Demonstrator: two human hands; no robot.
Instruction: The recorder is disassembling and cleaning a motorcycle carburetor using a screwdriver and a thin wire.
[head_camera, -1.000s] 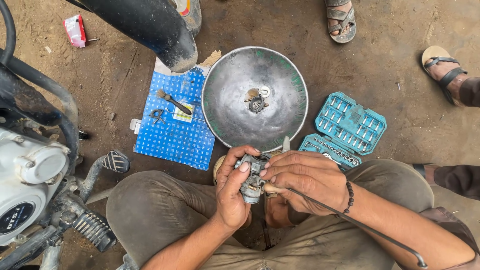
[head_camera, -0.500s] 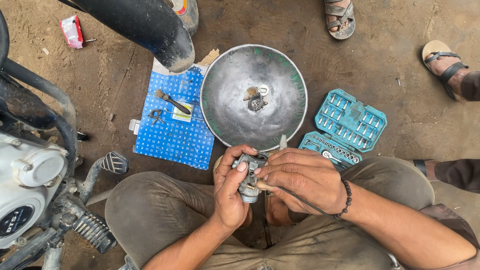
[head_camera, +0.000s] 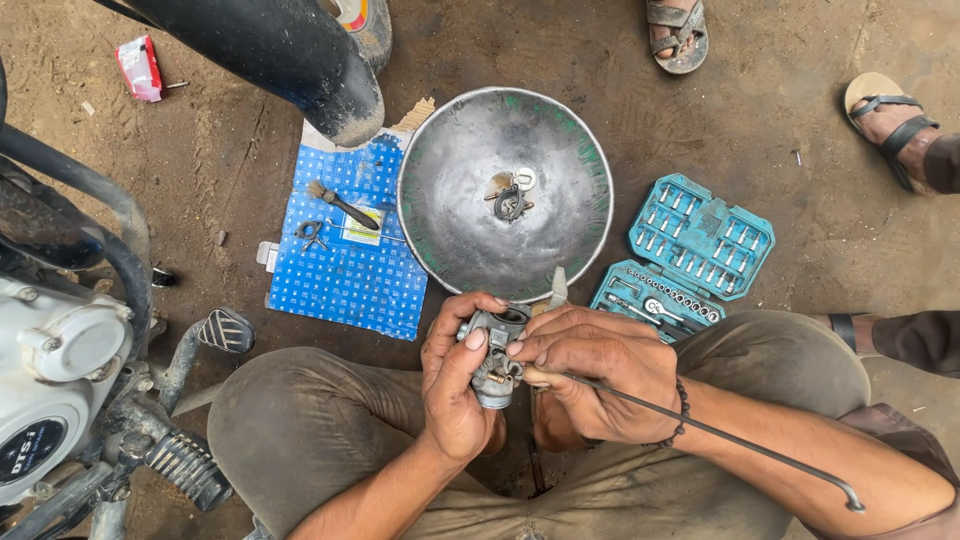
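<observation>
Left hand (head_camera: 455, 385) still grips the grey carburettor (head_camera: 493, 352) at 6 o'clock, just below the metal bowl (head_camera: 575, 165). Right hand (head_camera: 590, 375), now shifted lower, pinches a thin tool (head_camera: 720, 432) against it; work continues in place.

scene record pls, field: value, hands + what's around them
left hand: grips small metal carburetor
right hand: fingers on carburetor, holds thin tool with long dark cable
front: round metal bowl holding small parts
right of bowl: open teal socket set case
left of bowl: blue sheet with brush
far left: motorcycle engine
</observation>
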